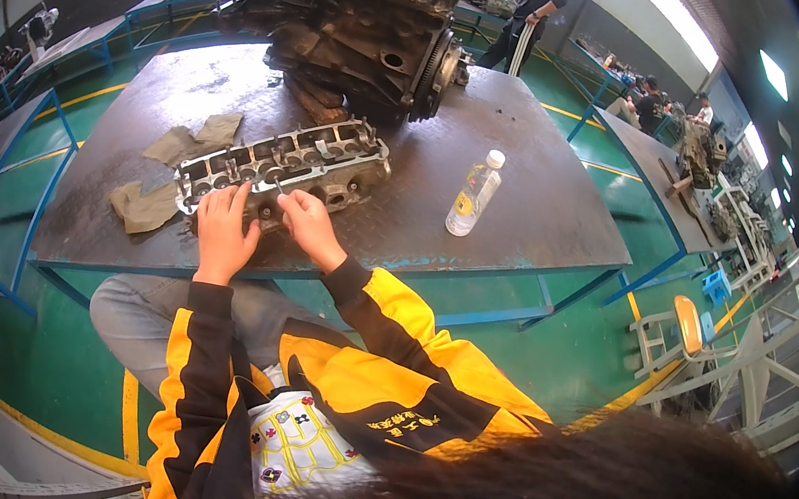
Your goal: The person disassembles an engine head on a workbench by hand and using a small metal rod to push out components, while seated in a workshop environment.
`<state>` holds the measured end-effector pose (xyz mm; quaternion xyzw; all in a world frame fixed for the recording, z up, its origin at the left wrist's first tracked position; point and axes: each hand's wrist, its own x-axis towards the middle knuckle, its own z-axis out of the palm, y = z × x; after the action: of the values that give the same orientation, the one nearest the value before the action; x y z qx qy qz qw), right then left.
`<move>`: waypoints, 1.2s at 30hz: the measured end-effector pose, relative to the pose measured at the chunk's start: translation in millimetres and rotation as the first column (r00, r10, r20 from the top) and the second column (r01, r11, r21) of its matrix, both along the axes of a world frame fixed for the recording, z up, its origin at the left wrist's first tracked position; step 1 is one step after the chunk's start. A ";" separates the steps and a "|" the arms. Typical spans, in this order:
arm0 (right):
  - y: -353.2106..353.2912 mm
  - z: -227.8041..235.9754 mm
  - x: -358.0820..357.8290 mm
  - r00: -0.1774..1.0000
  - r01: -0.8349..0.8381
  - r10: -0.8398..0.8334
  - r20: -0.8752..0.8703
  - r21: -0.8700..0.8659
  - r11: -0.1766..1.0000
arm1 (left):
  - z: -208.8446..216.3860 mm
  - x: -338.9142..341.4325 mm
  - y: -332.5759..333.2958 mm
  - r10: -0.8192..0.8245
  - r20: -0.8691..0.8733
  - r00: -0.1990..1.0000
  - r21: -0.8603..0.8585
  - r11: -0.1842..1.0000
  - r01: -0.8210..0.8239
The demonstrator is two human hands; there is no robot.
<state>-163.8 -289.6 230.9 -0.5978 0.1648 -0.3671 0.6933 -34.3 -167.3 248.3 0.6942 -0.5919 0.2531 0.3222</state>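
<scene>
Left hand rests, fingers loosely extended, on the near edge of a long silvery-grey metal cylinder head, just under the fingertips. Right hand is bunched at it; can't tell if it's gripping anything. Probably best: brace left, keep right's moves small.

Engine block behind cylinder head, bottle right

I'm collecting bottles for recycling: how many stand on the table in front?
1: a clear plastic bottle with a white cap, standing to the right of the cylinder head. Another could be hidden behind the engine.
</scene>
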 end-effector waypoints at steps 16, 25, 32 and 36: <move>-13.6 4.2 -4.0 0.969 -0.172 0.153 -0.194 -0.085 0.981 | -0.2 -0.2 0.5 0.005 -0.003 1.000 -0.002 1.000 -0.005; -20.8 -0.7 -9.3 0.954 -0.208 0.205 -0.217 0.009 0.978 | -0.1 -2.2 -1.5 -0.008 -0.013 1.000 -0.013 1.000 0.008; -16.6 -2.1 -3.3 0.959 -0.225 0.225 -0.175 0.017 0.974 | -0.1 0.9 -1.8 0.004 0.004 1.000 0.010 1.000 -0.004; -12.2 -5.6 0.8 0.964 -0.221 0.222 -0.144 0.022 0.975 | -0.1 1.0 0.6 0.001 -0.002 1.000 0.009 1.000 -0.001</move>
<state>-163.1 -301.8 225.3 -0.6357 0.1483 -0.2421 0.7179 -33.3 -166.7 248.2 0.6963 -0.5923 0.2498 0.3194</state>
